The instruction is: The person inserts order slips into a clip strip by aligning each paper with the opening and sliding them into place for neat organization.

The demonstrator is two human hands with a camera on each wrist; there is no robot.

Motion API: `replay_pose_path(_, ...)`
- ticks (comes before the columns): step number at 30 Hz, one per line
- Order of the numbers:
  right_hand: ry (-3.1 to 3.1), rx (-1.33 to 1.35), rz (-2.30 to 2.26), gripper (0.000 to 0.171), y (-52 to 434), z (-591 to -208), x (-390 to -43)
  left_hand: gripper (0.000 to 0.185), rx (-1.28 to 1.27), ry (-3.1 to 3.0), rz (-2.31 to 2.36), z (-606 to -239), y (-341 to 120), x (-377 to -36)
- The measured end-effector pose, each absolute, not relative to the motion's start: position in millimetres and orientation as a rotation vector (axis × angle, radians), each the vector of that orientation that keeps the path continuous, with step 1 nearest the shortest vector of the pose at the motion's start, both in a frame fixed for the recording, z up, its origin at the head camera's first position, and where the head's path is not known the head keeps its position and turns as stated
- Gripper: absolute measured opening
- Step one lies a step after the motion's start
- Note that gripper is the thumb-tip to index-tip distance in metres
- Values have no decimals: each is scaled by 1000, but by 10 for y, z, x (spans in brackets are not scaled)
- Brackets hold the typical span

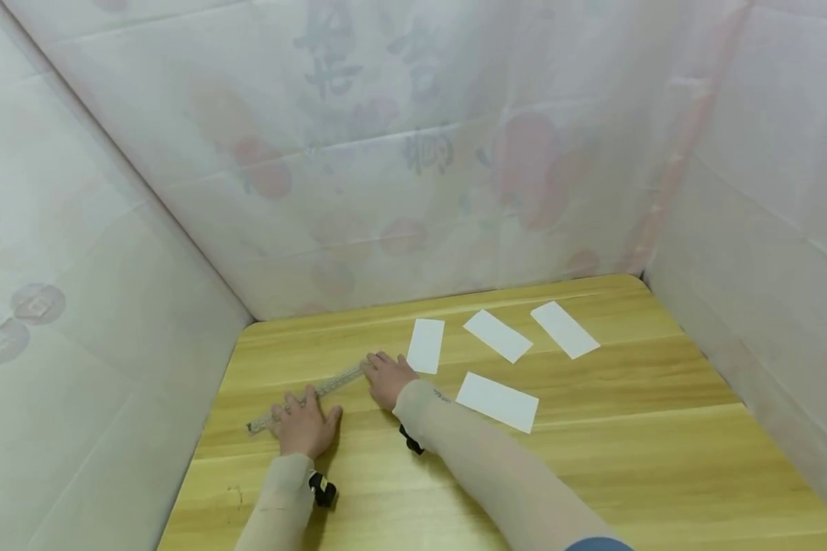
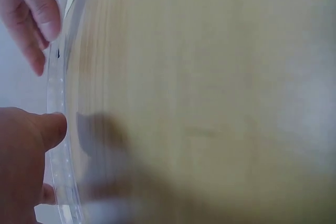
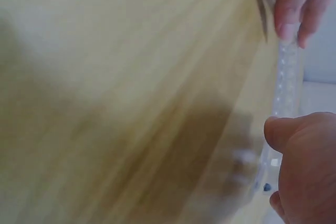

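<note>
passage: tabletop (image 1: pixel 682 428) right of white cards (image 1: pixel 498 402) | blocking: right forearm (image 1: pixel 503 467), ruler (image 1: pixel 338 381) at left, rear wall (image 1: pixel 420 207)

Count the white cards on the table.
4: a left card, middle card and right card in the far row, plus a near card beside the right sleeve. Any beneath that sleeve would be hidden.

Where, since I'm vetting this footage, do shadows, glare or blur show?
Head: fairly sharp, a shadow by the left hand. Left wrist: dark shadow on the table, pale glare at right, clear strip looking curved. Right wrist: blurred table, shadow left of the right hand.
</note>
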State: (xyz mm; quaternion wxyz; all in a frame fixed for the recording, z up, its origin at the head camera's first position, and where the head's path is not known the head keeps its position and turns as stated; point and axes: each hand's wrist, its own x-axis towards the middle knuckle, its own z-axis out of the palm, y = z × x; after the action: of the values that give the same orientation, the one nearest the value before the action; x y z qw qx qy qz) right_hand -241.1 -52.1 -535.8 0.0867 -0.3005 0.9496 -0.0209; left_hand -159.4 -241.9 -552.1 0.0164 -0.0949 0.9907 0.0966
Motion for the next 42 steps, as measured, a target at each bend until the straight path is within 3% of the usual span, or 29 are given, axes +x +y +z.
replay_pose_path(11, 2813, -786, -161, 45, -495, -5283, -2204, 77, -216, 3110, 345, -5463, -2394, -1424)
replay_pose_path(21, 2865, -838, 72, 61, -529, -5180, -2065, 77, -208, 3091, 343, -5369, -2399, -1382)
replay_pose_path(29, 2861, -810, -47, 48, -355, -5166, -2121, 77, -175, 3108, 328, -5342, -2281, -1474)
replay_pose_path(42, 2928, -869, -82, 48, -60, -5227, -2026, 72, -100, 3141, 296, -5330, -2051, -1476)
